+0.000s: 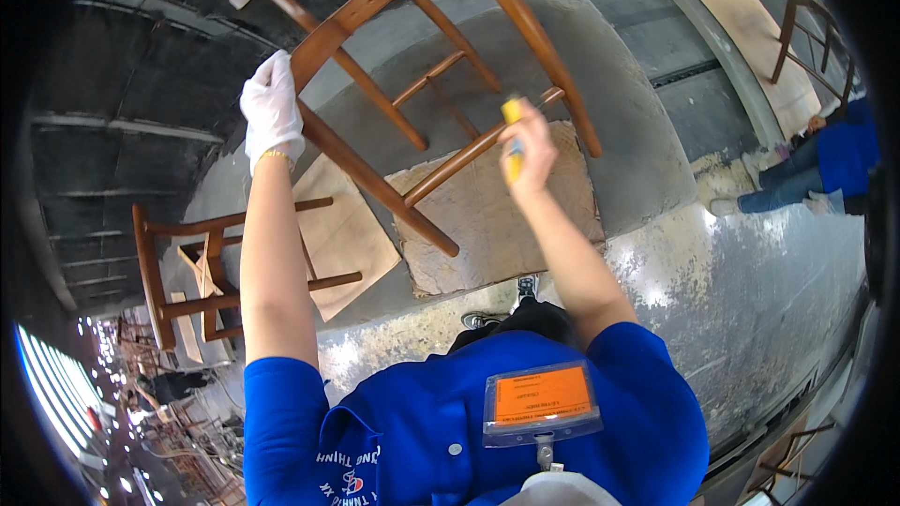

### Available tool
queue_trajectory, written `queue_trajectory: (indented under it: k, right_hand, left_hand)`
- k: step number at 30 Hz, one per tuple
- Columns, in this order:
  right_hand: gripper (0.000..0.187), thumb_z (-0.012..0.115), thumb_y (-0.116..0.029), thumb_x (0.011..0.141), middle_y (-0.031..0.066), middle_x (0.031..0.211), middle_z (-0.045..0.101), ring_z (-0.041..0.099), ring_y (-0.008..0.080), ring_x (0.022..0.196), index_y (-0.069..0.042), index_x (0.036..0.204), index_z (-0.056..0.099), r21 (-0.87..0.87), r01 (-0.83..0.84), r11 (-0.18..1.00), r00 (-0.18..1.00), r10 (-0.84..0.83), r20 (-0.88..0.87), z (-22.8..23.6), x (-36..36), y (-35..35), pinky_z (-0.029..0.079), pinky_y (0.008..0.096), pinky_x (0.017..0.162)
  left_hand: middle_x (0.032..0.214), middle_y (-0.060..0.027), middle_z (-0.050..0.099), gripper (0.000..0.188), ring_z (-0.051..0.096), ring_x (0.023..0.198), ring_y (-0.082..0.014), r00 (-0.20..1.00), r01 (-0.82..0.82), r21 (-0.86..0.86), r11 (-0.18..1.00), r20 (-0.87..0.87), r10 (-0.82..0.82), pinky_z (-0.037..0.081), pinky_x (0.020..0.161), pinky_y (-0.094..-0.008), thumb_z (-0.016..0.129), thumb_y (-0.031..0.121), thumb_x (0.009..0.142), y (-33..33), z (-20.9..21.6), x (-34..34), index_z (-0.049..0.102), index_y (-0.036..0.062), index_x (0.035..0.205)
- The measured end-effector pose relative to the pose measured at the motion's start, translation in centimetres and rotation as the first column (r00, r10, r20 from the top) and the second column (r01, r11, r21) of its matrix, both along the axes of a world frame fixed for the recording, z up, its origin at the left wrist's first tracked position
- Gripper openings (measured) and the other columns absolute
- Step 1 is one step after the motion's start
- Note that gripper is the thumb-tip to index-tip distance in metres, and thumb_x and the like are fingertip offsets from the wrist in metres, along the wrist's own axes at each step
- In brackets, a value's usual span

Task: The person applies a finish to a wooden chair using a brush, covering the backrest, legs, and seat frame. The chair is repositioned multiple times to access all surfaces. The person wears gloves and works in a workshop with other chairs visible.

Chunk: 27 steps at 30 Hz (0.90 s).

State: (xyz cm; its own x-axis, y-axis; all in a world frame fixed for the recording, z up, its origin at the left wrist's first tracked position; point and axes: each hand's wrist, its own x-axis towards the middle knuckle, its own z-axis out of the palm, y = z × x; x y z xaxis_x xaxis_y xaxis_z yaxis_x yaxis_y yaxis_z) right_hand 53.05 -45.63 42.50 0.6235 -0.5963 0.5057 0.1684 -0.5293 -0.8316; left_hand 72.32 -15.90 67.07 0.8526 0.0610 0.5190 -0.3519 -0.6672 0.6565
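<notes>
A brown wooden chair is tilted in front of me, its curved rail toward the top and a leg pointing down toward me. My left hand, in a white glove, is closed around the frame at the chair's left corner. Bare and blurred by motion, my right hand is closed on a slim yellow tool with a bit of blue on it; its exact kind is unclear. This hand is at the right end of the chair's round crossbar. I cannot tell whether the tool touches the wood.
A worn cardboard sheet lies beneath the chair on a grey platform. Another brown chair lies on its side at left, beside a second sheet. At far right are a co-worker in blue and a chair.
</notes>
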Motion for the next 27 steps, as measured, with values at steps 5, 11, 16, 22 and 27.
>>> queue_trajectory:
  k: [5,11,16,22,27]
  right_hand:
    - [0.015,0.083,-0.004,0.082,0.0120,0.143,0.073,0.071,0.0330,0.130,-0.015,0.081,0.075,0.042,-0.813,0.580,0.580,0.814,-0.019,0.5,-4.9,6.0,0.058,0.0362,0.106]
    - [0.013,0.079,0.000,0.091,0.0156,0.125,0.078,0.074,0.0330,0.121,-0.007,0.084,0.071,0.219,-0.099,0.971,0.986,0.066,0.153,1.3,-2.3,-3.8,0.059,0.0407,0.104]
    - [0.016,0.077,0.005,0.082,0.0108,0.128,0.079,0.073,0.0312,0.126,-0.010,0.084,0.072,0.008,-0.239,0.971,0.961,0.238,-0.141,6.2,0.1,0.3,0.056,0.0386,0.106]
    - [0.017,0.069,0.010,0.086,0.0175,0.144,0.071,0.071,0.0347,0.130,-0.006,0.090,0.071,-0.247,-0.206,0.947,0.914,0.277,0.298,14.7,14.2,0.2,0.059,0.0396,0.103]
    - [0.018,0.069,0.009,0.084,0.0129,0.144,0.072,0.073,0.0330,0.127,-0.008,0.091,0.070,-0.382,-0.240,0.892,0.889,0.361,0.283,15.7,21.3,6.0,0.059,0.0386,0.101]
  left_hand:
    - [0.117,-0.0122,0.083,0.040,0.075,0.107,-0.0164,0.999,0.046,0.049,0.998,-0.013,-0.046,0.055,0.099,-0.0317,0.071,0.034,0.107,0.9,0.2,1.5,0.079,0.0003,0.128]
    - [0.110,-0.0118,0.083,0.048,0.074,0.098,-0.0171,0.955,-0.008,-0.096,0.995,-0.295,-0.021,0.055,0.093,-0.0337,0.058,0.044,0.112,0.0,2.8,-1.5,0.082,0.0057,0.127]
    - [0.089,-0.0054,0.070,0.054,0.060,0.081,-0.0156,0.947,0.024,-0.123,0.992,-0.316,-0.062,0.051,0.080,-0.0340,0.055,0.049,0.112,0.0,4.9,-3.5,0.083,0.0039,0.124]
    - [0.101,0.0097,0.072,0.035,0.047,0.073,-0.0008,0.939,0.203,-0.267,0.942,-0.220,-0.264,0.040,0.065,-0.0211,0.071,0.027,0.108,0.1,2.0,-3.2,0.077,0.0058,0.135]
    - [0.105,0.0038,0.076,0.039,0.059,0.083,-0.0049,0.928,0.205,-0.313,0.927,-0.239,-0.286,0.047,0.077,-0.0233,0.060,0.032,0.113,0.6,2.1,-3.7,0.076,0.0051,0.138]
